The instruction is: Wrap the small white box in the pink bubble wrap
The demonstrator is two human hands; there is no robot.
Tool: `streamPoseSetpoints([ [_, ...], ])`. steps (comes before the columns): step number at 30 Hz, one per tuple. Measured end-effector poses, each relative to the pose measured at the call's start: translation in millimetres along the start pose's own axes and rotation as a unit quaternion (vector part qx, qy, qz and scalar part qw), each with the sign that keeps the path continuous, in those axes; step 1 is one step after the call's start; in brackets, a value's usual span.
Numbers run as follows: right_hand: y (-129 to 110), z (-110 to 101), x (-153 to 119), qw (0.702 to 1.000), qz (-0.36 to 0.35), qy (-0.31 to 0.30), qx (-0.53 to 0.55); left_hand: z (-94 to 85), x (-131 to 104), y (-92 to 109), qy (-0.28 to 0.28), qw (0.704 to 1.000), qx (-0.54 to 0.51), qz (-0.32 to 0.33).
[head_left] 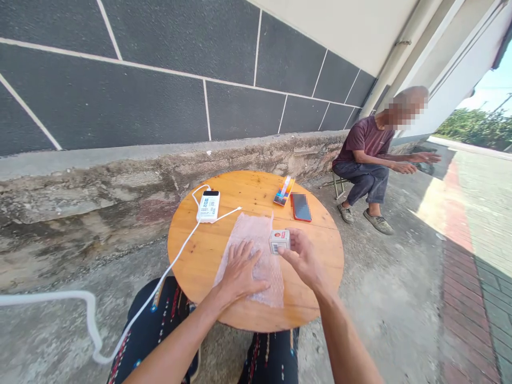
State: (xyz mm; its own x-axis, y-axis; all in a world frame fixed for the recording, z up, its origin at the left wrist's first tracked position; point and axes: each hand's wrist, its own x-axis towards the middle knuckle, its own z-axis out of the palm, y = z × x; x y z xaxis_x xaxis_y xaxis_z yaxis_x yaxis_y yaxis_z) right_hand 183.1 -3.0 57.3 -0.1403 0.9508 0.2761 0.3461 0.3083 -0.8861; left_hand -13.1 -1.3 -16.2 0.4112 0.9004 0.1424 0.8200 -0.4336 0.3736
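Observation:
A sheet of pinkish bubble wrap (262,232) lies flat on the round wooden table (192,272). My left hand (242,269) rests on the sheet with its fingers spread, holding nothing. At the sheet's right edge, my right hand (300,256) grips a small white box (279,241) with red print and a barcode, thumb in front and fingers at its right side. Whether the box touches the table cannot be told.
A white power bank (208,206) with a white cable stands back left on the table. Behind the right hand are an orange-and-blue box (284,192) and a red-edged phone (301,207). A person (370,144) sits on a stool at the right, near the wall.

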Motion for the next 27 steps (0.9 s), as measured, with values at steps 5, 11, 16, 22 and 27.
streamPoseSetpoints([
  [5,2.4,60.4,17.2,0.986,0.042,-0.043,0.153,-6.0,0.1,3.6,0.005,1.000,-0.023,0.007],
  [11,35.8,39.9,13.7,0.990,0.117,0.031,0.078,0.4,-0.3,-0.8,-0.002,1.000,-0.015,0.004],
  [16,46.8,35.4,0.7,0.989,0.099,0.029,0.104,2.8,-1.8,-7.5,0.021,0.998,-0.054,0.004],
  [22,47.3,47.6,2.8,0.991,0.075,0.032,0.109,-2.2,-1.3,-12.6,0.027,0.993,-0.115,-0.006],
  [27,51.8,64.9,2.7,0.998,-0.004,-0.011,0.062,-3.9,0.7,-10.3,0.024,0.988,-0.147,-0.029],
])
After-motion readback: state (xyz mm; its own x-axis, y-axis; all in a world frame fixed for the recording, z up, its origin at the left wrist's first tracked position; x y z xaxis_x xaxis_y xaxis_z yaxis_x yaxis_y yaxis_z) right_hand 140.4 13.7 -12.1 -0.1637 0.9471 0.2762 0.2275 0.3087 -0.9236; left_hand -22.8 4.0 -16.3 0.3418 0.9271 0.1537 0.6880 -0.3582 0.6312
